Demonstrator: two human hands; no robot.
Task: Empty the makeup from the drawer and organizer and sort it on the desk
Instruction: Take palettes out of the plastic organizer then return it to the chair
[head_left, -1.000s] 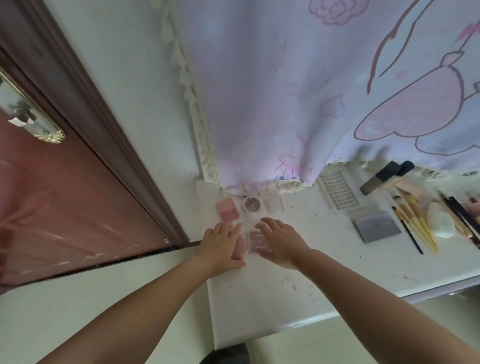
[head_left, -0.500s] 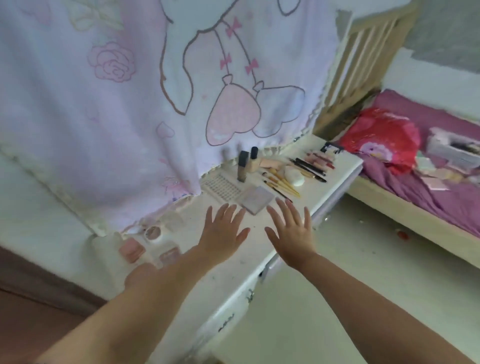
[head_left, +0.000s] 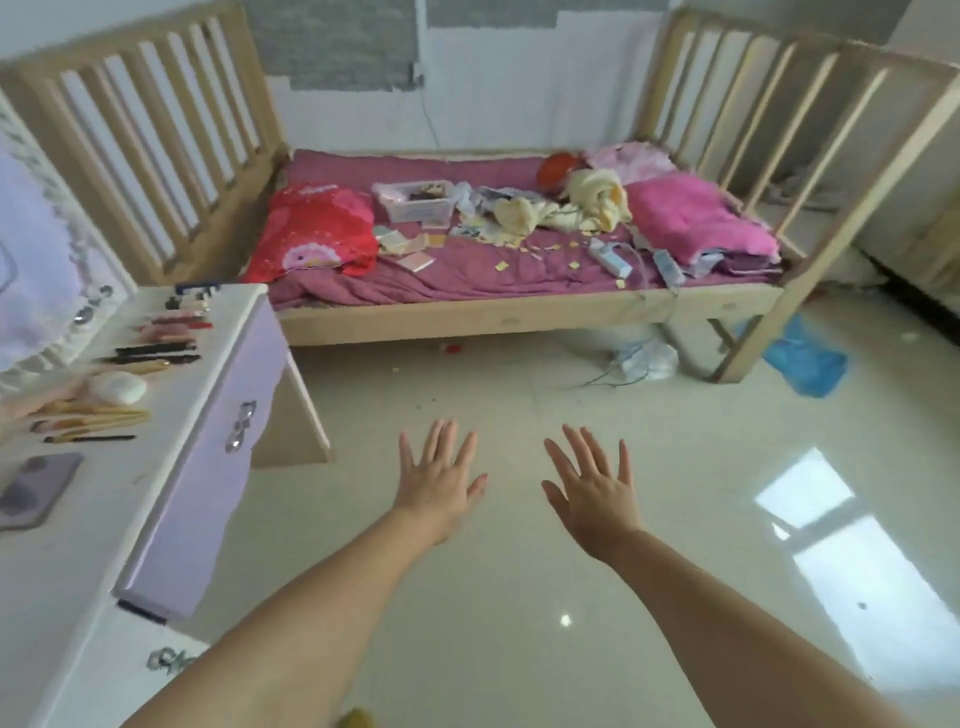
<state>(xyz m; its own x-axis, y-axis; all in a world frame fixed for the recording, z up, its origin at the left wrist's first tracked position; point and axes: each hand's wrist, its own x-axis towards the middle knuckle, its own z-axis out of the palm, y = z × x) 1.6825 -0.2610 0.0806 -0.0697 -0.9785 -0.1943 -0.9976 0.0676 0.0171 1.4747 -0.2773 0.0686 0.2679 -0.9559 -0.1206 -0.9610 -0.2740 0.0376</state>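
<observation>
The white desk (head_left: 111, 483) runs along the left edge, with its lilac drawer front (head_left: 208, 467) facing the room. Makeup lies on it in rows: gold-handled brushes (head_left: 91, 418), a white sponge (head_left: 118, 388), dark pencils (head_left: 150, 354), pink tubes (head_left: 174, 322) and a grey palette (head_left: 36, 488). My left hand (head_left: 439, 480) and my right hand (head_left: 592, 491) are stretched out side by side over the floor, to the right of the desk. Fingers of both are spread straight and hold nothing.
A wooden slatted bed (head_left: 519, 312) with purple bedding, a red pillow (head_left: 317, 234), a clear box (head_left: 415, 200) and scattered scraps stands across the room. Glossy tiled floor (head_left: 519, 597) lies under my hands. A blue bag (head_left: 802, 358) sits by the bed's right leg.
My view has swung right, from the desk's left corner to the bed and floor. Both hands left the pink compacts, lifted off the desk and now hover spread over the floor.
</observation>
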